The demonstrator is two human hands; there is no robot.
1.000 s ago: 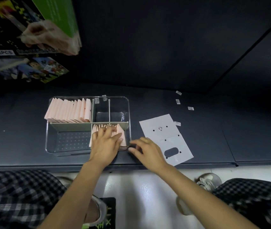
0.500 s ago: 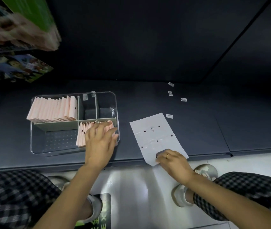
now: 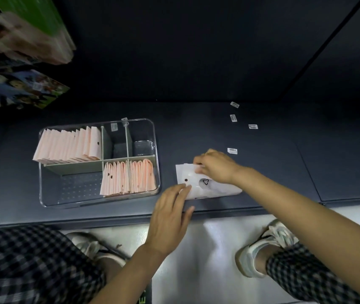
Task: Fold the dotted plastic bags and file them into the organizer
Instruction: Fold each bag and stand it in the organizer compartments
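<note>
Right hand [image 3: 215,166], centre-right of the frame: arm reaches in from the lower right, wrist bent, fingers curled down and pinching the far edge of the white dotted bag [image 3: 205,185]. That bag lies on the dark shelf [image 3: 262,172], doubled over on itself, a black triangle mark and one dot facing up.

Left hand [image 3: 170,213], just below centre: forearm comes up from the bottom edge, fingers straight and together, tips resting flat on the bag's near-left corner. It grasps nothing.

Clear organizer [image 3: 43,194] sits on the shelf left of centre, near the bag but apart from it. Folded pink bags [image 3: 69,143] fill its upper-left compartment; a second row [image 3: 128,178] stands in the lower-right compartment.

Against the frame 0.5 s earlier: the left hand has left the lower-right row of the organizer and moved right onto the bag. The right hand has gone from the bag's near edge to its far edge. The bag, then flat and open, is now folded over.

Small white labels [image 3: 232,150] lie on the shelf at upper right.
</note>
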